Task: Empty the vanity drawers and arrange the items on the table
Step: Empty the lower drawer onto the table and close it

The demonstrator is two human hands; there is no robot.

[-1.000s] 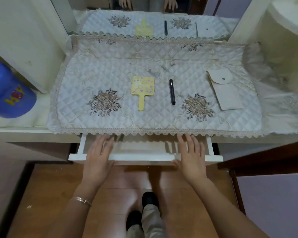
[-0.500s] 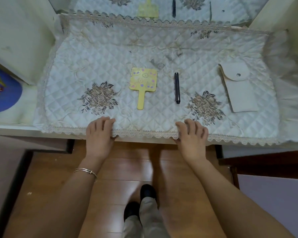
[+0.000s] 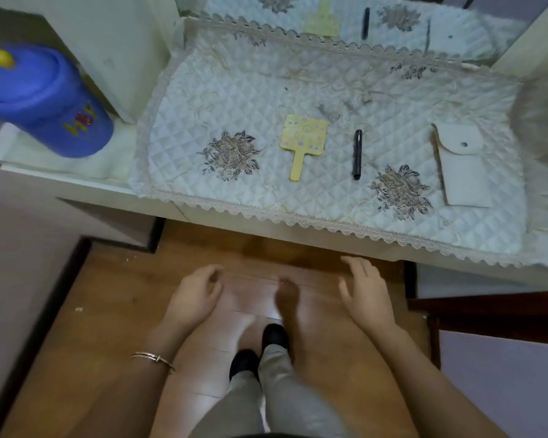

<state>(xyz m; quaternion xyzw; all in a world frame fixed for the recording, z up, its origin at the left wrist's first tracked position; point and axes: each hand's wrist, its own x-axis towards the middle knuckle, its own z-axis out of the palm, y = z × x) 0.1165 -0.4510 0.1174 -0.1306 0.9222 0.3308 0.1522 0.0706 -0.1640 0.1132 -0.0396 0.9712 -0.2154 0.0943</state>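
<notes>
A yellow hand mirror, a black pen and a white snap pouch lie in a row on the quilted cloth that covers the vanity top. The drawer under the front edge is pushed in and out of sight. My left hand hovers over the floor in front of the vanity, fingers loosely curled, holding nothing. My right hand hangs beside it, fingers relaxed and spread, just below the cloth's lace edge, also holding nothing.
A blue lidded jar stands on the lower shelf at the left. A mirror behind the cloth reflects the items. Wooden floor lies below, with my dark shoes between my arms.
Both hands pushed the open drawer shut, then drew back from the vanity's front edge toward me. The view shifted left. The items on the cloth stayed put.
</notes>
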